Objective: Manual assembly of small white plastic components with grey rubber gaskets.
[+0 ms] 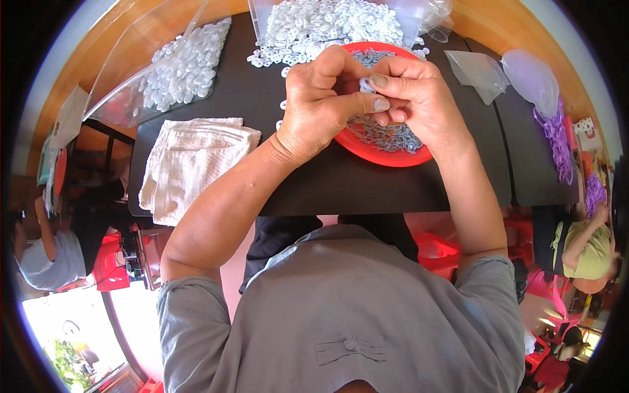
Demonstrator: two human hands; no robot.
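Both hands are meeting over the red bowl of small grey metal pieces, the left hand and right hand together pinching one small white ring between thumbs and fingertips. By the look of it, they are fitting a metal piece to the ring; the next move calls for fine, steady pressure. More rings are lying heaped behind the bowl on the dark surface, beside a folded cloth.

hands: 2 | red dish: 1 | folded white cloth: 1 | white-ring heaps: 2
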